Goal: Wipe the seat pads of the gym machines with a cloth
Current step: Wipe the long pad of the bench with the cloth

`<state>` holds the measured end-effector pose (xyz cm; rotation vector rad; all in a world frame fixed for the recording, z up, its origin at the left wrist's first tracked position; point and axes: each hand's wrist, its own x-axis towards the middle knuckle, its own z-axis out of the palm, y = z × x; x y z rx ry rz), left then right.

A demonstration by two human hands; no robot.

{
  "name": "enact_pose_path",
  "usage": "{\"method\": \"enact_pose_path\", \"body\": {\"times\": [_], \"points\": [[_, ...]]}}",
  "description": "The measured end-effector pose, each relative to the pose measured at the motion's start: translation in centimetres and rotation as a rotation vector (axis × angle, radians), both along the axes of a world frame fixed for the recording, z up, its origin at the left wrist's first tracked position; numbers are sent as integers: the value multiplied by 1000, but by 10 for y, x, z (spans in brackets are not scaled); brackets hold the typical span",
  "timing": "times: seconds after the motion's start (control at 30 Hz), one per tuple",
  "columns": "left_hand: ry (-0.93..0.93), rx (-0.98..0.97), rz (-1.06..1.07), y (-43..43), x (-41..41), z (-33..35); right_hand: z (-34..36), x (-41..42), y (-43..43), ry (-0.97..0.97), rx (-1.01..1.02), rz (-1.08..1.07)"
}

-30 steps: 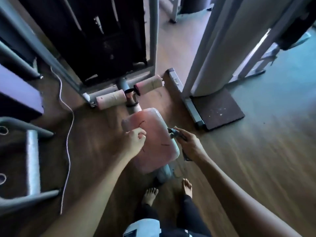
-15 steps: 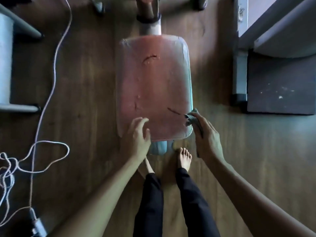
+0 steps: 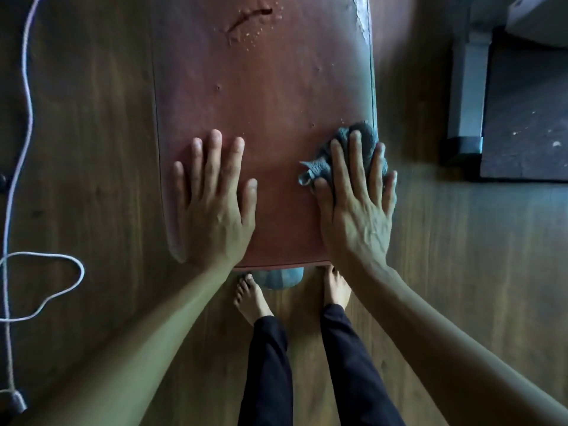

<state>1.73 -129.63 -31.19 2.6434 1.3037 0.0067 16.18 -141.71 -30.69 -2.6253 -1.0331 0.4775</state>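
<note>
Head view. The seat pad [image 3: 270, 118] fills the upper centre of the frame. It is reddish, and its near edge sits just above my bare feet [image 3: 250, 299].

My left hand [image 3: 215, 207] lies flat on the lower left of the pad with fingers straight and spread. It holds nothing and just braces.

My right hand [image 3: 356, 207] lies flat on top of the cloth [image 3: 364, 133] at the lower right of the pad, close to its right edge. The fingers are straight, pressing rather than pinching (I can't tell if the thumb hooks any fabric). The cloth is grey and crumpled, and it pokes out past my fingertips and on the thumb side.

There is a tear [image 3: 246, 20] at top centre of the pad with pale flecks round it.

Handling, my guess:
- **Cloth:** light, soft and limp, likely to bunch or slip from under a flat palm. Keep the palm over the whole wad, or curl the fingers over its far edge.
- **Pad:** cushioned with a smooth cover and fixed to the machine, so the cloth should glide.
- **Tear:** go easy there, since the cloth could snag and lift the cover.

Most of the pad looks still to be wiped.

A white cord [image 3: 18, 149] runs down the left edge of the frame. A dark mat [image 3: 522, 118] and a grey post [image 3: 467, 87] sit at upper right.
</note>
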Motion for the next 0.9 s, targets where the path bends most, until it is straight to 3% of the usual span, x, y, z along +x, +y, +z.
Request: {"method": "enact_pose_path", "body": {"times": [0.2, 0.37, 0.53, 0.7, 0.83, 0.9], "points": [[8, 0, 5, -2, 1, 2, 6, -26, -68, -87, -25, 429], [6, 16, 3, -1, 0, 0, 2, -11, 3, -42, -12, 71], [-12, 14, 10, -1, 1, 0, 10, -38, -49, -63, -44, 338], [-6, 12, -3, -1, 0, -1, 3, -11, 14, -25, -18, 51], [-102, -34, 10, 3, 1, 2, 6, -33, -23, -62, -45, 290], [-191, -31, 20, 12, 0, 5, 6, -29, -26, -33, -72, 253]]}}
